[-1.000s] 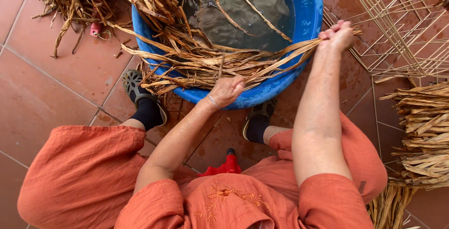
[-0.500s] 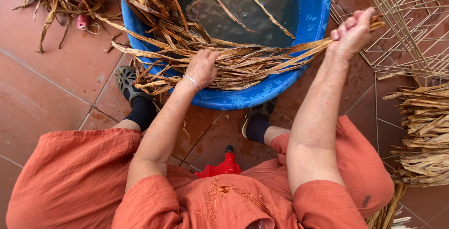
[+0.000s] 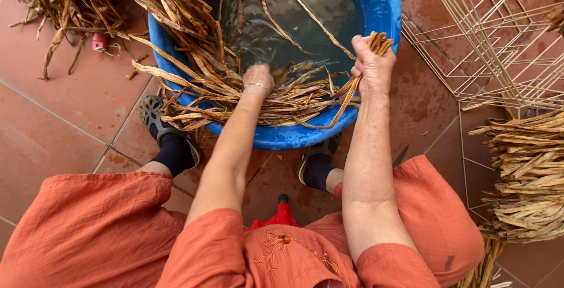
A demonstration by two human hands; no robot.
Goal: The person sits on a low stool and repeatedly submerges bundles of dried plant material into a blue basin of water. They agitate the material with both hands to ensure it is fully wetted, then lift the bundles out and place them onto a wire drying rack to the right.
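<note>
1. Right hand (image 3: 371,63): at about 1 o'clock from the frame centre, over the right inner edge of the blue basin (image 3: 385,6). Its fingers are closed around one end of a bundle of dried leaf strips (image 3: 294,103); the cut ends stick up above the fist.
2. Left hand (image 3: 258,76): at about 12 o'clock, pressed down onto the same bundle at the waterline. The fingers are dipped into the water and blurred, so whether they are open or closed cannot be told. A thin bracelet (image 3: 256,87) sits at the wrist.
3. Bundle: lies across the near part of the basin, partly in the dark water (image 3: 294,6), running from the right hand toward 9 o'clock, where loose strips hang over the rim.
4. More dried strips (image 3: 170,6) drape over the basin's rim at 11 o'clock and join a heap on the tiled floor (image 3: 70,117) at 10 o'clock.
5. A wire frame (image 3: 487,47) lies on the floor at 2 o'clock, just beside the basin.
6. A stack of dried leaf bundles (image 3: 529,170) lies at 4 o'clock, well apart from the hands.
7. The person sits in orange clothing (image 3: 88,229), dark-socked feet at the basin's near side.
</note>
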